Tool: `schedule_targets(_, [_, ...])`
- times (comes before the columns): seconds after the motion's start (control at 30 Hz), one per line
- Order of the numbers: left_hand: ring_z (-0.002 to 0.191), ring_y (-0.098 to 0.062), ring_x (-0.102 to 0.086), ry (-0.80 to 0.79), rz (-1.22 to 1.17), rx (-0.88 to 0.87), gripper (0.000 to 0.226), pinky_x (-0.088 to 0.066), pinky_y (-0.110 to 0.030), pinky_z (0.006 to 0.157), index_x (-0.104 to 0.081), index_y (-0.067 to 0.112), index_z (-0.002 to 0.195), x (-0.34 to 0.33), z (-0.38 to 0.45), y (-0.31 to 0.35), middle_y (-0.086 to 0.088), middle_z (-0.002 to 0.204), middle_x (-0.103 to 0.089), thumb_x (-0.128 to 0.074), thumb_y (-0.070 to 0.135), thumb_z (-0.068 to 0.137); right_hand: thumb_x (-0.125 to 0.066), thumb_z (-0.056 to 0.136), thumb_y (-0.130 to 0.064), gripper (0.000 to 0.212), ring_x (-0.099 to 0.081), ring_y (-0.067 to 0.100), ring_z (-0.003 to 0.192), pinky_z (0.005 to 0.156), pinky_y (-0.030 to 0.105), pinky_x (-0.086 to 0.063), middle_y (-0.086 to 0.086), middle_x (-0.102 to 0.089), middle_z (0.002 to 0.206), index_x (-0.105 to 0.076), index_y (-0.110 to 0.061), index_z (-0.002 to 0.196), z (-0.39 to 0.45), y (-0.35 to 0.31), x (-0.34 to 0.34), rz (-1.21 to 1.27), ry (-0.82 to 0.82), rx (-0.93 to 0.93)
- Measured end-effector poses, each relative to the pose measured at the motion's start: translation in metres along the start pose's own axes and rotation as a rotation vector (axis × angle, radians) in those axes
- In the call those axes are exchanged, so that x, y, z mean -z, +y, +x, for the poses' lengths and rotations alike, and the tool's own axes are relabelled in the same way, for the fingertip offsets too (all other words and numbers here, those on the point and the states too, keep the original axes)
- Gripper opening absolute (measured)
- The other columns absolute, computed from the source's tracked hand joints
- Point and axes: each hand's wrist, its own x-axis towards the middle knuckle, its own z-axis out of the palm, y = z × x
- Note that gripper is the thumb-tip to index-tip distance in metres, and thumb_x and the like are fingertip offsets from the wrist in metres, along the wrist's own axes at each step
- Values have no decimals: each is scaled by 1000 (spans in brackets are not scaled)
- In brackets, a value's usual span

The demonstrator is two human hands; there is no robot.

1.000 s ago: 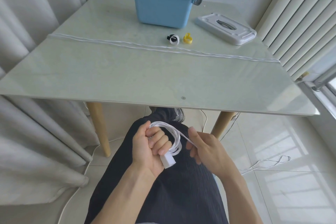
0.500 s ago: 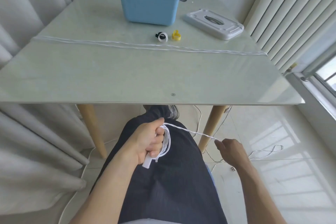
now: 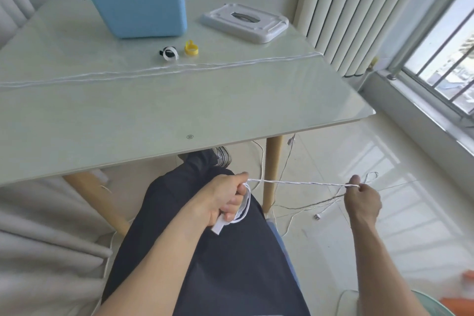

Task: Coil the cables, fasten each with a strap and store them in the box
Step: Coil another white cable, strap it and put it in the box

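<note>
Below the table's front edge, over my lap, my left hand (image 3: 225, 196) grips a small coil of white cable (image 3: 245, 206) with a white plug end sticking out underneath. A taut stretch of that cable (image 3: 297, 183) runs right to my right hand (image 3: 361, 200), which pinches it; the rest trails onto the floor. Another long white cable (image 3: 159, 70) lies straight across the table. A white-and-black strap (image 3: 169, 53) and a yellow strap (image 3: 191, 48) sit in front of the open blue box (image 3: 138, 5).
The box's white lid (image 3: 246, 22) lies on the pale green table (image 3: 128, 115) to the right of the box. Loose cable and a plug (image 3: 317, 216) lie on the tiled floor by a wooden table leg (image 3: 272, 172). Curtains hang left; blinds and a window stand right.
My right hand has moved away to the right, drawing out a longer taut stretch of cable from the coil. The left hand keeps its grip. The view has swung to the right.
</note>
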Motion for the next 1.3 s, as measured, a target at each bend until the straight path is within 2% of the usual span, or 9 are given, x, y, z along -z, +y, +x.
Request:
schedule_targets(0.2, [40, -12, -14, 0, -19, -32, 44, -19, -19, 41, -38, 21, 62, -12, 7, 4, 3, 50, -22, -48, 39, 100, -53, 98, -34, 35, -57, 36, 107, 91, 39, -43, 16, -67, 95, -70, -4, 101, 15, -20, 21, -65, 30, 120])
schedule_targets(0.33, [38, -12, -14, 0, -86, -54, 49, -17, -20, 41, -33, 22, 58, -12, 5, 7, 2, 49, -20, -47, 40, 101, -64, 85, -41, 20, -60, 32, 99, 88, 38, -49, 1, -64, 80, -67, -23, 75, 23, -23, 24, -562, -394, 136])
schedule_targets(0.43, [40, -12, -12, -11, -129, -71, 52, -16, -23, 45, -30, 24, 54, -12, 2, 5, 2, 49, -18, -48, 40, 100, -73, 85, -37, 23, -58, 20, 76, 68, 29, -43, 1, -63, 76, -67, -20, 71, -4, -37, 17, -639, -719, 234])
schedule_targets(0.53, [40, -12, -12, -37, -201, -91, 50, -17, -23, 41, -28, 24, 55, -8, -4, 0, 4, 48, -17, -49, 39, 98, -72, 82, -50, 35, -67, 22, 82, 80, 33, -50, -2, -74, 77, -73, -16, 73, -44, -56, 7, -706, -989, 343])
schedule_targets(0.67, [38, -11, -11, -94, -377, -116, 48, -18, -22, 36, -27, 23, 56, 3, -15, -5, 5, 47, -15, -47, 38, 97, -72, 84, -46, 38, -65, 26, 73, 73, 34, -52, 4, -73, 76, -69, -11, 97, -101, -81, -6, -297, -1249, 499])
schedule_targets(0.8, [40, -12, -5, -223, -882, -184, 46, -14, -23, 35, -26, 22, 54, 17, -25, -17, 6, 42, -16, -42, 34, 95, -57, 101, -34, 33, -40, 13, 55, 56, 21, -34, -2, -48, 61, -60, -1, 96, -143, -99, -19, 140, -1127, 444])
schedule_targets(1.07, [49, -16, -29, 28, -1534, -459, 28, -35, -27, 53, -37, 17, 68, 63, -28, -45, 3, 61, -29, -38, 30, 94, -52, 100, -20, 18, -47, 11, 52, 53, 22, -39, -8, -61, 63, -69, -24, 104, -176, -95, -36, -196, -1085, 619])
schedule_targets(1.2, [65, -21, -42, 180, -1313, -531, 16, -45, -36, 78, -40, 14, 81, 65, -25, -44, -5, 75, -41, -39, 8, 96, -50, 94, -24, 16, -56, 0, 52, 55, 19, -48, -8, -71, 74, -65, -25, 96, -206, -98, -42, -589, -1105, 777])
schedule_targets(1.3, [64, -20, -52, 316, -999, -573, 18, -51, -39, 83, -43, 10, 88, 62, -21, -46, -5, 70, -51, -44, -3, 100, -50, 86, -27, 20, -66, 15, 67, 67, 36, -58, 1, -72, 76, -68, -17, 85, -221, -104, -40, -725, -1105, 840])
